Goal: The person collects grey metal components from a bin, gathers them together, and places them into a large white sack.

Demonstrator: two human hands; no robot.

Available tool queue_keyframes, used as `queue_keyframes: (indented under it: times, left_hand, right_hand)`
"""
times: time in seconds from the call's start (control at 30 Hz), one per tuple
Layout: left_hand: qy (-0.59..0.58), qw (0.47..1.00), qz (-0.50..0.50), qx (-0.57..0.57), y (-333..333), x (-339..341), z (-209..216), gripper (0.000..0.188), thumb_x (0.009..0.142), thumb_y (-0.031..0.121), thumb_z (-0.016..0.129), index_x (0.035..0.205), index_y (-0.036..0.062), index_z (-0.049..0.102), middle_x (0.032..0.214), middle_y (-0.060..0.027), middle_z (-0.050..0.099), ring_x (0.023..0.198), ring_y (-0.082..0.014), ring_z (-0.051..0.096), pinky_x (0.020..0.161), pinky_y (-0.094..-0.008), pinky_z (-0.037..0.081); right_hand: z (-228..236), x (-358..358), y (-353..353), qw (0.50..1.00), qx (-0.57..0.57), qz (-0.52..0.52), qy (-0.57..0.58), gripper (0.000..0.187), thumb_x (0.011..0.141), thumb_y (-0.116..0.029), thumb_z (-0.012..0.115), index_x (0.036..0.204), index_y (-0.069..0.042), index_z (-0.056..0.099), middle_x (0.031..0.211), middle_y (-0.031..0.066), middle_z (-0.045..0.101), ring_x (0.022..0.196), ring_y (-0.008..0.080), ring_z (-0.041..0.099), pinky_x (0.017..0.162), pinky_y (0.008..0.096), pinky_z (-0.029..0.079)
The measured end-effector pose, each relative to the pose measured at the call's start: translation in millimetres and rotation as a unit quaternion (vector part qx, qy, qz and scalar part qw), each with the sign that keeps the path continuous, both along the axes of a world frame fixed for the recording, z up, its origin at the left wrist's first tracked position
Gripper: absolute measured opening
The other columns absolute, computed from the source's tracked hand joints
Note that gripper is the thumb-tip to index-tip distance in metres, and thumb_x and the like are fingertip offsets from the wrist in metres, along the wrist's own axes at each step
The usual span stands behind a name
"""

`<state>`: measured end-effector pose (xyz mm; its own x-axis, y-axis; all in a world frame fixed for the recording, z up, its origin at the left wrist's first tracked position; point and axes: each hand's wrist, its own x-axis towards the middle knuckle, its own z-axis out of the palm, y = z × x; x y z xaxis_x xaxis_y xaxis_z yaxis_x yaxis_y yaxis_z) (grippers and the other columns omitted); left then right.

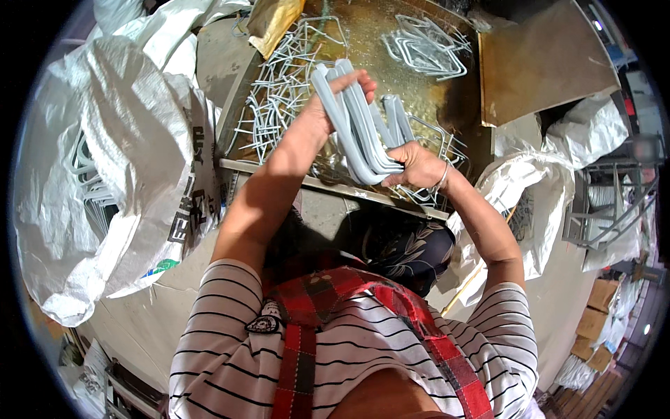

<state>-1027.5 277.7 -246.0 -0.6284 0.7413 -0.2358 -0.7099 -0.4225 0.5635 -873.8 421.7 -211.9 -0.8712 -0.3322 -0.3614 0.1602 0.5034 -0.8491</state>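
Observation:
A bundle of several light-grey bent rods, nested together in a U or L shape, is held up over a worn brown worktable. My left hand is wrapped round its upper part, with the fingertips showing at the far side. At the bundle's lower right bend, my right hand is closed on it, thumb on top; some of its fingers are hidden. Loose grey rods lie scattered on the table's left side. More bent frames lie in a pile at the far right.
At left stands a large white woven sack with similar grey rods showing in its opening. A brown board rises at the table's right edge, above another white sack. The table's metal front edge lies just below my hands.

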Motion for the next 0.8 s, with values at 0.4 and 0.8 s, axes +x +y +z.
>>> queue_keyframes:
  times: [0.4, 0.8]
  left_hand:
    - [-0.070, 0.985, 0.110, 0.114, -16.2, -7.6, 16.3, 0.097, 0.058, 0.083, 0.025, 0.096, -0.0035, 0.048, 0.097, -0.0210, 0.054, 0.082, -0.0315, 0.056, 0.072, -0.0447, 0.049]
    - [0.028, 0.991, -0.004, 0.130, -29.8, 2.3, 38.1, 0.022, 0.078, 0.014, 0.059, 0.095, 0.0016, 0.051, 0.077, -0.0065, 0.054, 0.063, -0.0151, 0.051, 0.056, -0.0294, 0.045]
  right_hand:
    - [-15.8, -16.8, -6.7, 0.997, -0.049, -0.062, 0.011, 0.027, 0.062, -0.006, 0.074, 0.086, 0.000, 0.062, 0.074, -0.0026, 0.062, 0.069, 0.0030, 0.051, 0.065, 0.0207, 0.043]
    - [3.4, -29.2, 18.6, 0.900, 0.017, -0.325, 0.289, 0.073, 0.063, -0.033, 0.075, 0.119, 0.003, 0.043, 0.122, 0.0169, 0.043, 0.112, 0.0236, 0.044, 0.094, 0.0330, 0.034]
